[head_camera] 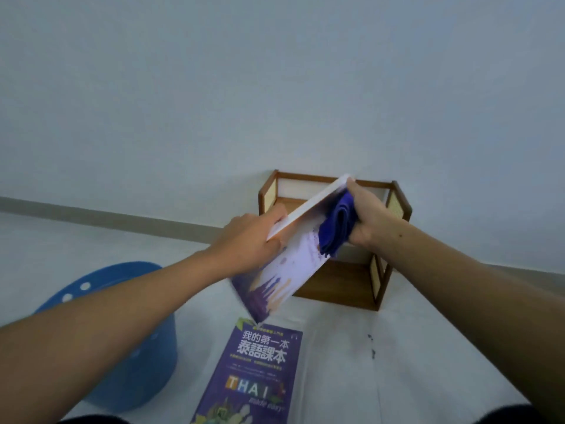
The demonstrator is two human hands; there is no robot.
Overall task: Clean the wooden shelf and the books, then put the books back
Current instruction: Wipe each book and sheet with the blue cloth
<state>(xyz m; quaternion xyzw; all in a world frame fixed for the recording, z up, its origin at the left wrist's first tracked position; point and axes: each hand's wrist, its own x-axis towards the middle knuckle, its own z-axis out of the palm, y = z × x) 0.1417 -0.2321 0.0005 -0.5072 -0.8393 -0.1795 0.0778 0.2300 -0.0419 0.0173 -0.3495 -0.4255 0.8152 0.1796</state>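
Aslant, book [286,270], cloth [336,228], long axis toward shelf [344,281]

I read this as a sparse room in a home: plain pale wall [275,71], grey baseboard [107,214], white floor [367,362] with a small wooden shelf [342,283], blue plastic tub [146,362], Thai textbook [253,371].

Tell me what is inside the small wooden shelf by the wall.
The visible parts of the small brown wooden shelf show only bare boards, no books. The tilted white-and-purple book, the blue cloth and the right hand cover its middle.
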